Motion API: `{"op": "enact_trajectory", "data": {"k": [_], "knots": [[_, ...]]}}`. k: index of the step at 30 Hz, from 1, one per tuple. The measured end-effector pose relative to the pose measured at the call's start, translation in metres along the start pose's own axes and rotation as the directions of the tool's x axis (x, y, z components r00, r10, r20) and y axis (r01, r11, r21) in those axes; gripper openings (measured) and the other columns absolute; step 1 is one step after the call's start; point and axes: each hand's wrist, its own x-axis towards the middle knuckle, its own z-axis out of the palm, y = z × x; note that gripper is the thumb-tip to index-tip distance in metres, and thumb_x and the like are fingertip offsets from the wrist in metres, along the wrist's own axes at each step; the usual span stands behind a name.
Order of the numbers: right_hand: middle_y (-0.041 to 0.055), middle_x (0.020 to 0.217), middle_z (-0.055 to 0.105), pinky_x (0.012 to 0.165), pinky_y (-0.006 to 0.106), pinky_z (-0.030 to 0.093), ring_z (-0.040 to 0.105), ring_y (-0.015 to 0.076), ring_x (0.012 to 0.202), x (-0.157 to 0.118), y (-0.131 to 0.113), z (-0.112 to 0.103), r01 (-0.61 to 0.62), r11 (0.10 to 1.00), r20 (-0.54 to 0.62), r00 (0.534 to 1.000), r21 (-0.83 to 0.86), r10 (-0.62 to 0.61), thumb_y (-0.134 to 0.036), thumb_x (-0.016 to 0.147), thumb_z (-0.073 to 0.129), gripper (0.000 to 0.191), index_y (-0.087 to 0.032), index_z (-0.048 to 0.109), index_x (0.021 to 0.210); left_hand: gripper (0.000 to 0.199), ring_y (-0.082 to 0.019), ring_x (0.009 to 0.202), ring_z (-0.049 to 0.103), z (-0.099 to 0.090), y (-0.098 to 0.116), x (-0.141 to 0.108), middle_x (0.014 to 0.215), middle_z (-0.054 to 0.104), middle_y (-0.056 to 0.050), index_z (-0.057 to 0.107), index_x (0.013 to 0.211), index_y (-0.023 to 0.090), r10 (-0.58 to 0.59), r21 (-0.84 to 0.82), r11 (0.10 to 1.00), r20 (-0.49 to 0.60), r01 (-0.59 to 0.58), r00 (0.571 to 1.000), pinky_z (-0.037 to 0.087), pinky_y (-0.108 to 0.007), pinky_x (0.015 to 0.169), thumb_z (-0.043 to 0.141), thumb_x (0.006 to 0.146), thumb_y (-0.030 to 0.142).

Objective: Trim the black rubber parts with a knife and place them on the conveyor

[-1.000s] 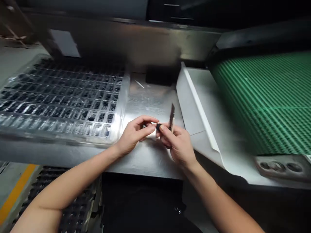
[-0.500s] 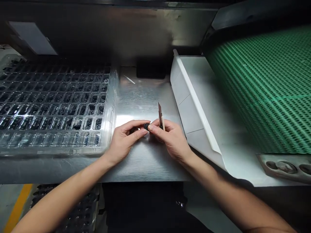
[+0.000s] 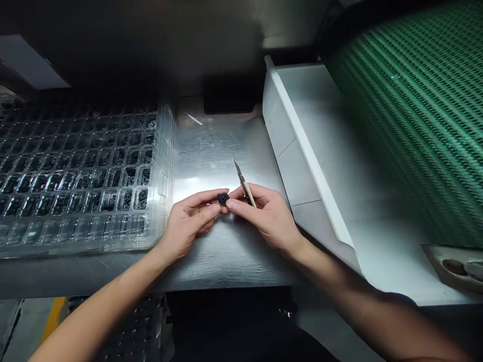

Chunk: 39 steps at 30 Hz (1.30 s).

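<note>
A small black round part (image 3: pixel 223 199) with a ring-like pattern on its face is pinched between both hands above the steel table. My left hand (image 3: pixel 190 216) is closed, thumb and index finger gripping the part from the left. From the other side, my right thumb and fingertip also touch it. My right hand (image 3: pixel 266 213) is closed around a slim craft knife (image 3: pixel 246 190) with a pale handle. Its bare blade points up and to the left, away from the part.
Stacked clear plastic trays (image 3: pixel 160 201) on the left hold several black parts in pockets. On the right stands a white bin (image 3: pixel 313 161) beside a green mesh conveyor belt (image 3: pixel 433 125). A thin white strip (image 3: pixel 193 118) and a dark block (image 3: pixel 229 98) lie farther back.
The black part has turned so its patterned face shows. The knife blade has tilted to the left. My view has shifted slightly, and both hands keep their grip.
</note>
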Motion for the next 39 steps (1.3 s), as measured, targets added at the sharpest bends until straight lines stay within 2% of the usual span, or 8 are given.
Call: {"op": "enact_trajectory", "data": {"k": [8, 16, 19, 22, 25, 28, 34, 39], "knots": [[0.0024, 0.092, 0.078, 0.079, 0.032, 0.049, 0.069, 0.0187, 0.085, 0.000, 0.003, 0.000, 0.037, 0.995, -0.020, 0.999, -0.095, -0.039, -0.040, 0.098, 0.084, 0.019, -0.020, 0.083, 0.097, 0.031, -0.004, 0.057, 0.046, 0.001, 0.001, -0.001, 0.083, 0.078, -0.004, 0.091, 0.118, 0.026, 0.058, 0.141, 0.989, -0.077, -0.047, 0.995, 0.037, -0.018, 0.053, 0.097, 0.090, 0.035], [0.0021, 0.090, 0.077, 0.078, 0.031, 0.047, 0.065, 0.0172, 0.083, 0.001, 0.005, -0.001, 0.027, 0.999, 0.057, 0.998, -0.032, -0.025, -0.044, 0.101, 0.083, 0.025, -0.019, 0.082, 0.095, 0.027, -0.013, 0.084, 0.074, 0.004, 0.004, -0.006, 0.097, 0.084, -0.007, 0.090, 0.117, 0.023, 0.153, 0.262, 0.957, -0.082, -0.127, 0.985, 0.056, -0.019, 0.075, 0.093, 0.095, 0.037], [0.0027, 0.090, 0.077, 0.079, 0.031, 0.048, 0.066, 0.0175, 0.083, 0.001, 0.005, 0.000, 0.015, 1.000, 0.091, 0.996, -0.009, -0.014, -0.046, 0.101, 0.082, 0.028, -0.019, 0.079, 0.094, 0.026, -0.012, 0.080, 0.072, 0.004, 0.003, -0.006, 0.091, 0.082, -0.007, 0.088, 0.118, 0.021, 0.144, 0.247, 0.961, -0.074, -0.122, 0.987, 0.053, -0.017, 0.070, 0.091, 0.096, 0.036], [0.0022, 0.088, 0.076, 0.076, 0.031, 0.047, 0.066, 0.0173, 0.082, 0.000, 0.003, 0.000, 0.089, 0.985, 0.041, 0.996, -0.149, -0.083, -0.045, 0.105, 0.079, 0.027, -0.019, 0.079, 0.095, 0.027, -0.005, 0.058, 0.054, 0.004, 0.003, -0.003, 0.086, 0.078, -0.005, 0.086, 0.118, 0.020, 0.070, 0.092, 0.994, -0.046, -0.066, 0.996, 0.038, -0.015, 0.052, 0.090, 0.097, 0.037], [-0.0001, 0.081, 0.067, 0.068, 0.030, 0.040, 0.057, 0.0145, 0.073, -0.002, -0.001, -0.002, 0.250, 0.883, -0.038, 0.957, -0.397, -0.288, -0.045, 0.110, 0.074, 0.032, -0.020, 0.076, 0.090, 0.027, 0.000, 0.049, 0.036, 0.003, 0.007, -0.001, 0.092, 0.075, -0.004, 0.084, 0.118, 0.019, 0.030, -0.061, 0.998, -0.028, -0.031, 0.999, 0.025, -0.015, 0.045, 0.088, 0.098, 0.037], [0.0004, 0.083, 0.060, 0.066, 0.031, 0.038, 0.053, 0.0135, 0.072, -0.004, -0.001, -0.004, 0.396, 0.734, 0.020, 0.886, -0.551, -0.463, -0.045, 0.116, 0.066, 0.037, -0.018, 0.073, 0.093, 0.024, 0.001, 0.048, 0.035, 0.003, 0.013, -0.001, 0.093, 0.073, -0.004, 0.084, 0.119, 0.019, 0.021, -0.141, 0.990, -0.025, -0.024, 0.999, 0.024, -0.014, 0.045, 0.085, 0.100, 0.033], [0.0016, 0.084, 0.057, 0.066, 0.033, 0.035, 0.051, 0.0134, 0.070, -0.004, 0.007, -0.004, 0.475, 0.540, 0.140, 0.826, -0.695, -0.545, -0.041, 0.119, 0.062, 0.038, -0.015, 0.070, 0.092, 0.019, 0.002, 0.046, 0.031, 0.005, 0.017, -0.006, 0.084, 0.071, -0.002, 0.086, 0.119, 0.022, 0.005, -0.232, 0.973, 0.026, 0.002, 1.000, 0.026, -0.011, 0.045, 0.084, 0.102, 0.030], [0.0001, 0.081, 0.055, 0.064, 0.033, 0.034, 0.048, 0.0124, 0.067, -0.004, 0.009, -0.004, 0.473, 0.495, 0.151, 0.817, -0.729, -0.557, -0.041, 0.119, 0.061, 0.040, -0.015, 0.069, 0.090, 0.020, 0.003, 0.046, 0.030, 0.004, 0.017, -0.005, 0.082, 0.072, -0.002, 0.087, 0.117, 0.021, 0.002, -0.267, 0.964, 0.015, 0.002, 1.000, 0.028, -0.010, 0.045, 0.087, 0.099, 0.030]]}}
